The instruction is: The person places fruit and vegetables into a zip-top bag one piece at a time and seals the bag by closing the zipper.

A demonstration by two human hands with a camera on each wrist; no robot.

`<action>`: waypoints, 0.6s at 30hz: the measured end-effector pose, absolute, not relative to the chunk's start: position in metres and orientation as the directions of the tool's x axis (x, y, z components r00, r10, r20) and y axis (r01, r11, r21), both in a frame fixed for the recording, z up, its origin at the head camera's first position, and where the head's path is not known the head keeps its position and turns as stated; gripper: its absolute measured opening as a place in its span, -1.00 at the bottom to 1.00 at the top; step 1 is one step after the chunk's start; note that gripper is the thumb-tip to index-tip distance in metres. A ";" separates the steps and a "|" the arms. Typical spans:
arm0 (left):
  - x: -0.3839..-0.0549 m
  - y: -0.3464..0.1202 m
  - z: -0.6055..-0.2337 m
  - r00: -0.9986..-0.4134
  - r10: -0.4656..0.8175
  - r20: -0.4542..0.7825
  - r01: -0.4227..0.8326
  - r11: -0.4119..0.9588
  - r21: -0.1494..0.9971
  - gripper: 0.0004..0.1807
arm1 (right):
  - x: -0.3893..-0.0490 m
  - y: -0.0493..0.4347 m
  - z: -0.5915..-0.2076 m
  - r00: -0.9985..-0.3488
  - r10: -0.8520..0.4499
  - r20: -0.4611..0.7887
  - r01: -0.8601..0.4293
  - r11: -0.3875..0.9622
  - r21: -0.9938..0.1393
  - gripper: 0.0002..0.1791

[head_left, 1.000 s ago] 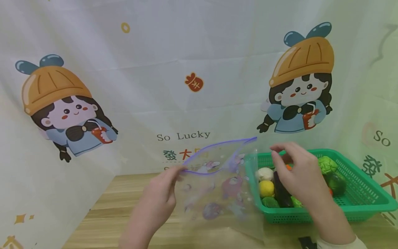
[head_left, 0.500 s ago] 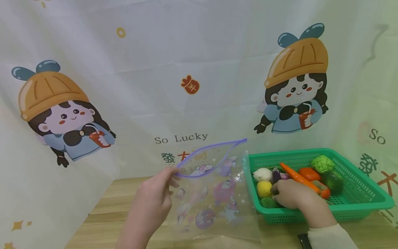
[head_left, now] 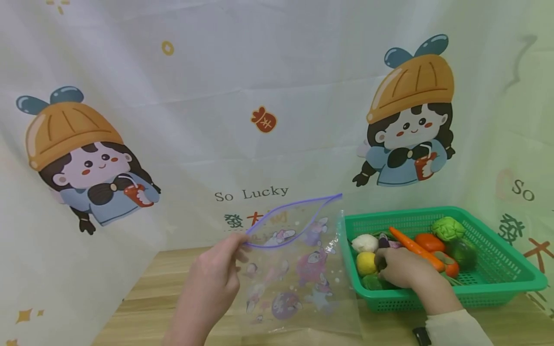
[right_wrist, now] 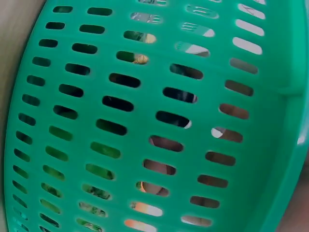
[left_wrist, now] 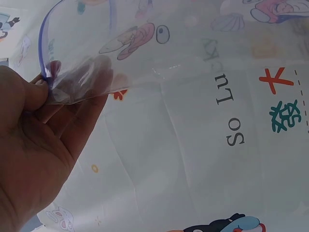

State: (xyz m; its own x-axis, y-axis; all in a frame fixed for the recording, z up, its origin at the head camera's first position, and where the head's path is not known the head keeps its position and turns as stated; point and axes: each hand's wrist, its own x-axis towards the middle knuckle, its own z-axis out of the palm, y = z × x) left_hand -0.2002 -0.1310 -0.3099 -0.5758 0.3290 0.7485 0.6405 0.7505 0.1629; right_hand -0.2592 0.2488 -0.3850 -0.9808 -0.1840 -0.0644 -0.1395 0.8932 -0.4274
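At its upper left corner, beside the purple zip edge, my left hand (head_left: 214, 274) pinches a clear zip bag (head_left: 287, 276) printed with pink and purple cartoon figures. The bag hangs with its mouth spread; in the left wrist view the thumb presses the plastic (left_wrist: 82, 84) against the fingers. My right hand (head_left: 400, 266) reaches into a green plastic basket (head_left: 480, 288), its curled fingers around a dark eggplant (head_left: 383, 241) that they mostly cover. Right beside the fingertips lies a lemon (head_left: 366, 263). From the right wrist, the slotted basket wall (right_wrist: 159, 130) hides most of the hand.
Also in the basket are a white round vegetable (head_left: 364, 243), a carrot (head_left: 415, 247), tomatoes (head_left: 428, 241), a green leafy head (head_left: 448, 228) and a dark green vegetable (head_left: 462, 253). A printed cloth (head_left: 207, 120) hangs behind the wooden table (head_left: 143, 298).
My right hand has come down from above the basket onto the eggplant inside it. My left hand keeps its pinch on the zip bag, which has shifted slightly left in view.
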 end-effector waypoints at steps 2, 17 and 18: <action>-0.200 -0.131 -0.310 -0.575 0.328 0.750 0.638 0.753 0.160 -0.49 | -0.259 0.250 -0.383 -0.984 -0.171 -0.046 -0.133 0.887 -0.442 -0.66; -0.197 -0.130 -0.310 -0.502 0.356 0.788 0.637 0.769 0.058 -0.50 | -0.211 0.237 -0.316 -0.933 0.107 0.344 -0.230 0.559 -0.797 -0.30; -0.196 -0.128 -0.310 -0.478 0.367 0.798 0.642 0.766 0.032 -0.51 | -0.207 0.233 -0.312 -0.908 0.149 0.391 -0.269 0.507 -0.819 -0.22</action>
